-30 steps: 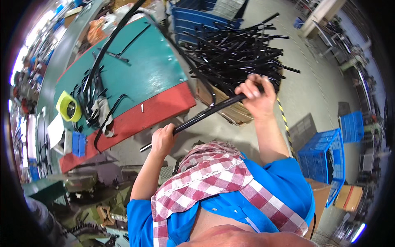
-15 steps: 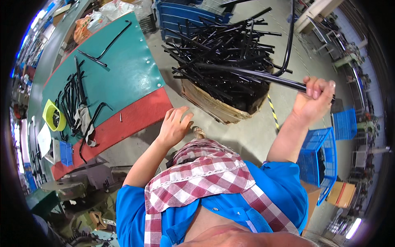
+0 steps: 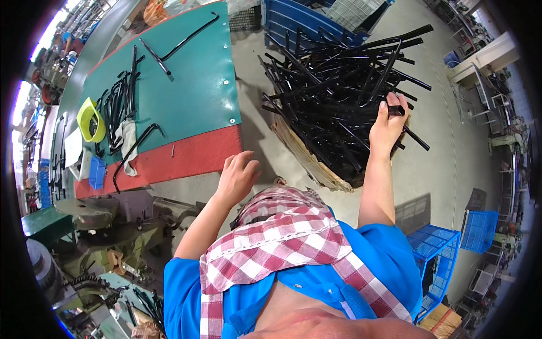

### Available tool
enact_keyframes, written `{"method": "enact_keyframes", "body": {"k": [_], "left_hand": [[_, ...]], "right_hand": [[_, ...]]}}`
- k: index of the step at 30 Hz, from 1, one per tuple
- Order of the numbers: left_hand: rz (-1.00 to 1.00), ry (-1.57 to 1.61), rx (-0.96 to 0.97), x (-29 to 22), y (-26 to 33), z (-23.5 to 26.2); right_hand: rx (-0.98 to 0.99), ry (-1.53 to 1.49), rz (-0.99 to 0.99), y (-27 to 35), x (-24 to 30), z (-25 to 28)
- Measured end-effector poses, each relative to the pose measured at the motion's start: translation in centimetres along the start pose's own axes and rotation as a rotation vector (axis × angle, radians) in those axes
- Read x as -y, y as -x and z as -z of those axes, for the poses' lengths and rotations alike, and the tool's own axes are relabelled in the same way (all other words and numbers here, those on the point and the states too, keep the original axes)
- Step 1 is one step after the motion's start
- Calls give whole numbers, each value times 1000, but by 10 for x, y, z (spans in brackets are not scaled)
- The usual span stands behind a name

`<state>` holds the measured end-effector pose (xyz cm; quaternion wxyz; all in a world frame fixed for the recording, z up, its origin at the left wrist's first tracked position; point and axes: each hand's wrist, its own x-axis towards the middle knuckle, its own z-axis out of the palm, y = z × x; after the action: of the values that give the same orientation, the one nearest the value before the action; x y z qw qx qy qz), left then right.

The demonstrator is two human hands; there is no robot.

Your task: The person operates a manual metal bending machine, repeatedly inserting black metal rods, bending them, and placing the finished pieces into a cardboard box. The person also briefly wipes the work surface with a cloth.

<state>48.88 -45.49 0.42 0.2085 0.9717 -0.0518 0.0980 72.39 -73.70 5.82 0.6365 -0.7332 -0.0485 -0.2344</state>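
My right hand (image 3: 386, 127) is closed around the end of a black metal tube (image 3: 396, 110), over the right side of a heaped pile of black tubes (image 3: 327, 85). Most of that tube's length merges with the pile, so I cannot tell where it ends. The pile fills a worn cardboard box (image 3: 305, 161) on the floor. My left hand (image 3: 237, 176) hangs empty beside the red edge strip (image 3: 197, 153) of the workbench, its fingers loosely bent and apart. A bent black tube with a crosspiece (image 3: 189, 39) lies alone on the green bench top (image 3: 195, 85).
On the bench's left lie several thin black rods (image 3: 117, 101), a yellow-green bin (image 3: 90, 121), a pale cloth (image 3: 129, 141) and a small blue bin (image 3: 97, 172). A large blue crate (image 3: 288, 25) stands behind the pile. Blue baskets (image 3: 440, 243) stand at right; machinery (image 3: 121, 231) is at lower left.
My right hand has moved left and inward with the tube, from beyond the pile to above its right side. The view has shifted, and my left hand still hangs by the bench corner.
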Motion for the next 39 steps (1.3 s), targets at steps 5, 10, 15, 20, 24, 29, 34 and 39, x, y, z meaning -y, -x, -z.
{"method": "enact_keyframes", "body": {"k": [5, 10, 15, 20, 24, 29, 34, 39], "left_hand": [[32, -1, -11, -7, 10, 5], [44, -39, -5, -14, 46, 17], [-3, -17, 28, -45, 39, 12], [-7, 15, 56, -195, -30, -83], [-47, 15, 90, -260, -55, -113], [51, 26, 86, -199, 15, -69], [223, 65, -10, -132, 109, -45], [312, 101, -100, -78, 138, -17]], "right_hand": [[-308, 227, 233, 2, 24, 27], [43, -260, 517, 12, 146, 32], [1033, -958, 446, 40, 220, 43], [1474, -1348, 381, -38, 187, 202], [1383, -1330, 475, -71, 180, 295], [1797, -1462, 621, -26, 218, 255], [2125, -1123, 622, 44, 232, 148], [1661, -56, 297, 76, 160, 4]]}}
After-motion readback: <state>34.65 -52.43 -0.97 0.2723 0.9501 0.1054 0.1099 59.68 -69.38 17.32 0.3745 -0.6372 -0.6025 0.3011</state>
